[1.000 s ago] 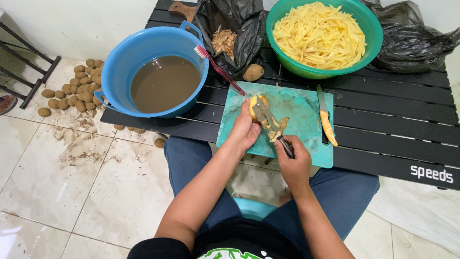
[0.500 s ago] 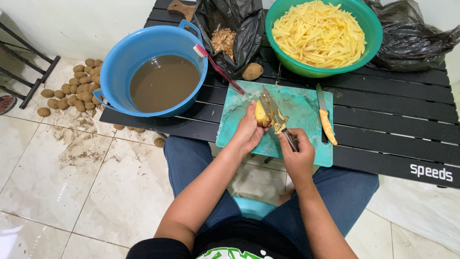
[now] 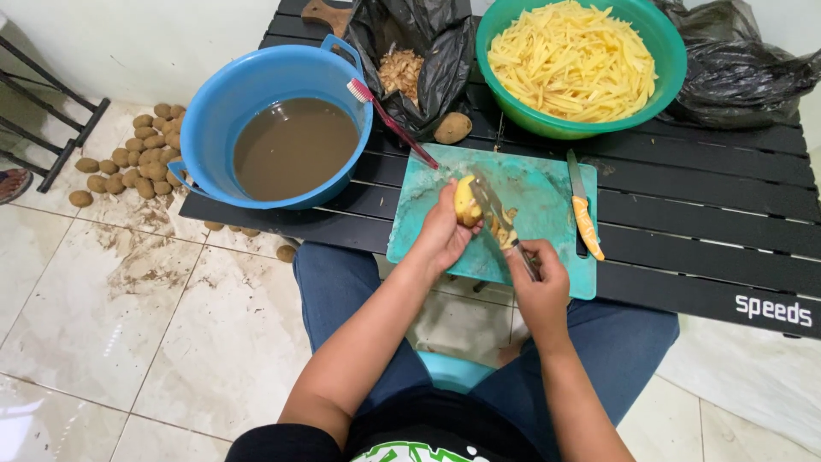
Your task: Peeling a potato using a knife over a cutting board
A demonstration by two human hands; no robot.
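My left hand (image 3: 440, 233) grips a half-peeled yellow potato (image 3: 466, 202) over a teal cutting board (image 3: 539, 188). My right hand (image 3: 539, 278) holds a metal peeler (image 3: 500, 218) whose blade lies against the potato's right side. Strips of brown peel (image 3: 506, 233) hang by the blade and lie on the board.
A knife with an orange handle (image 3: 586, 224) lies on the board's right side. On the black slatted table (image 3: 710, 214) stand a blue basin of muddy water (image 3: 291, 145) with a toothbrush (image 3: 389, 120), a green bowl of cut potato sticks (image 3: 573, 60), black bags with peels (image 3: 410, 51) and an unpeeled potato (image 3: 451, 128). Several potatoes (image 3: 137, 158) lie on the floor.
The potato has come a little nearer to me and been turned in my left hand. The peeler has stroked along it and now lies against its right side again.
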